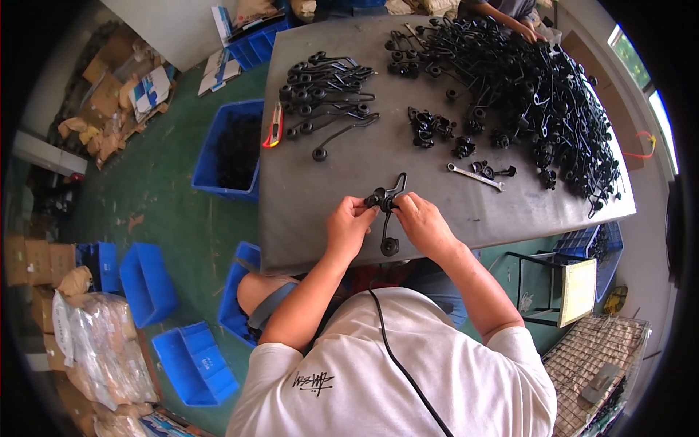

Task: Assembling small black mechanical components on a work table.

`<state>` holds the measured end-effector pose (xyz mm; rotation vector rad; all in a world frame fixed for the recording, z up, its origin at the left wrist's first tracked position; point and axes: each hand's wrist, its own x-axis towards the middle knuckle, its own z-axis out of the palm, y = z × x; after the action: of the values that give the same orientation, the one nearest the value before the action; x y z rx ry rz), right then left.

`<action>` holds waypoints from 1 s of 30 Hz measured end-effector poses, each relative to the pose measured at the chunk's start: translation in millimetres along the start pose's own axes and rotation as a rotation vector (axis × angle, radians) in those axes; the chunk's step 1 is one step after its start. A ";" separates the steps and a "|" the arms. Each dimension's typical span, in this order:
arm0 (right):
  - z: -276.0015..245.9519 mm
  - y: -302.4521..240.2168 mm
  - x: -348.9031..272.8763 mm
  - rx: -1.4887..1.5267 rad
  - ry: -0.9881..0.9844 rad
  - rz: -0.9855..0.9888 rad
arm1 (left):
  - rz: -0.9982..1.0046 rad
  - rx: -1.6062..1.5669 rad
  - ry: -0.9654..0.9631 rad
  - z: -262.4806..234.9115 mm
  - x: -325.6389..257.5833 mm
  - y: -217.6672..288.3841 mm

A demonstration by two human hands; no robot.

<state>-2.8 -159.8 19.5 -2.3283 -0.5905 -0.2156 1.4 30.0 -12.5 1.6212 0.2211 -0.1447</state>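
Observation:
Near the table's front edge, both hands hold one black bent rod part [390, 227] with a looped upper end and a round, bushing-like lower end. My left hand [349, 224] pinches a dark fitting at the part's middle from the left. From the other side, my right hand [423, 224] grips the same middle with thumb and fingers closed. The fingers partly hide the fitting. To the right of my hands lies a combination wrench [477, 177], beside a few loose black fittings [494, 170]. Similar rod parts [328, 95] lie in a row at the table's left.
A large heap of black rods [531, 102] covers the grey table's [320, 211] right side. A utility knife [274, 125] lies by the left edge. Blue bins [227, 153] stand on the floor at left, a stool [575, 291] at right. Another person's hand [530, 30] touches the heap.

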 end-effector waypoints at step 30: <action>-1.9 4.3 1.6 -0.183 0.006 -0.182 | -0.019 0.025 -0.032 2.2 -3.1 6.3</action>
<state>0.7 -163.2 18.9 -2.4475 -0.8105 -0.3754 -0.1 27.3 -5.8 1.6411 0.2103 -0.1885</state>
